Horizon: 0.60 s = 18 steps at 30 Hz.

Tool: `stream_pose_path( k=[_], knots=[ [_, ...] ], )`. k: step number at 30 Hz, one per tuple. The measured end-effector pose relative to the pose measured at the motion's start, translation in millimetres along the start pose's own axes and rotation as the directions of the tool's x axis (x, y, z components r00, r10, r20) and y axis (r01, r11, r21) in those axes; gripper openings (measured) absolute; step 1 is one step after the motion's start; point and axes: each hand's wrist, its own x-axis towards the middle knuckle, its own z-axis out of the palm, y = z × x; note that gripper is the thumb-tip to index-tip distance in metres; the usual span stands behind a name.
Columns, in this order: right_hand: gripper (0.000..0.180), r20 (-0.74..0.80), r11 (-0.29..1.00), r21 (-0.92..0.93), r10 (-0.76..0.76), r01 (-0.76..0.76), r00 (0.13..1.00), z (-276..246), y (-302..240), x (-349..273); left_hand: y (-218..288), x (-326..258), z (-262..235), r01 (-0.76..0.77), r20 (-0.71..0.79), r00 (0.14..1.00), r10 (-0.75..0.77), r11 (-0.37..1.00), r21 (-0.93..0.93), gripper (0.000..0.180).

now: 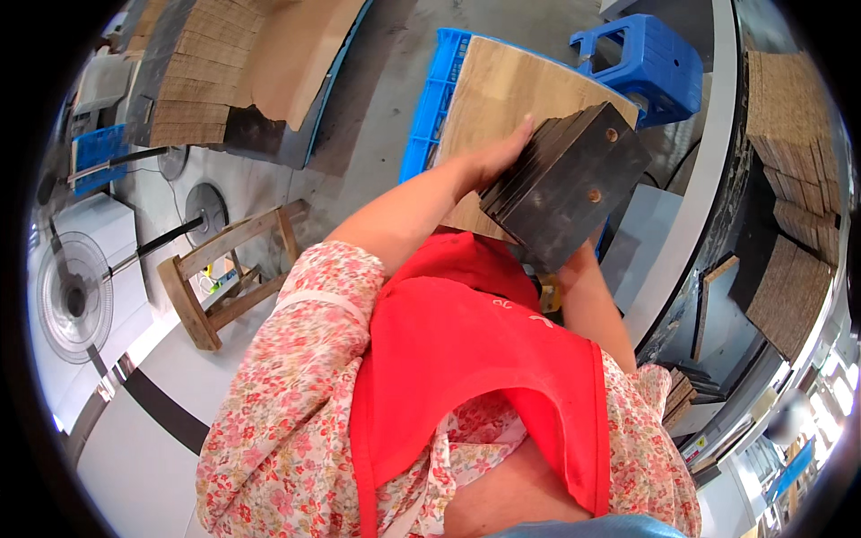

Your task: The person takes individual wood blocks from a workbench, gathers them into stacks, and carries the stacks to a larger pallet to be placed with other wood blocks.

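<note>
A thick stack of dark boards (574, 179) is held between my two hands, tilted, over a wood-grain board. Two round holes show in its top board. My left hand (498, 161) presses along the stack's left side, where the board edges fan out unevenly, with the thumb pointing away from me. At the near right end, my right hand (578, 260) grips the stack from below; most of its fingers are hidden behind the boards. The wood-grain board (502, 81) lies on a blue plastic crate (435, 99).
A blue plastic stool (646, 67) stands beyond the crate. Along the right runs a metal-edged bench (686, 224) with piles of brown boards (794, 125). To the left are a wooden stand (238, 269), a fan (76, 287) and a large stack of boards (197, 72).
</note>
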Motion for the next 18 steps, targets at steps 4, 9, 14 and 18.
stream_pose_path(
  k=[4, 9, 14, 18],
  knots=[
    [0.043, -0.113, 0.995, 0.024, -0.096, 0.1, 0.989, -0.3, 47.5, -33.5, -62.8, -21.6, -17.3, 0.03, -0.131, 0.991, -0.031, 1.0, -0.01, 0.102],
    [0.042, -0.287, 0.988, 0.149, -0.003, 0.047, 0.958, -10.4, 60.3, -38.5, -68.3, -36.6, -12.4, 0.039, -0.19, 0.98, -0.054, 0.996, -0.08, 0.104],
    [0.042, 0.128, 0.139, -0.972, -0.366, 0.191, 0.922, -92.4, 88.6, -22.2, -59.3, -41.1, -11.0, -0.01, -0.114, 0.994, 0.007, 1.0, -0.026, 0.104],
    [0.041, -0.049, 1.0, 0.02, 0.009, -0.008, 0.999, -30.7, 53.8, -31.4, -69.8, -36.8, -13.2, -0.006, -0.297, 0.954, -0.037, 0.99, -0.142, 0.098]
  ],
)
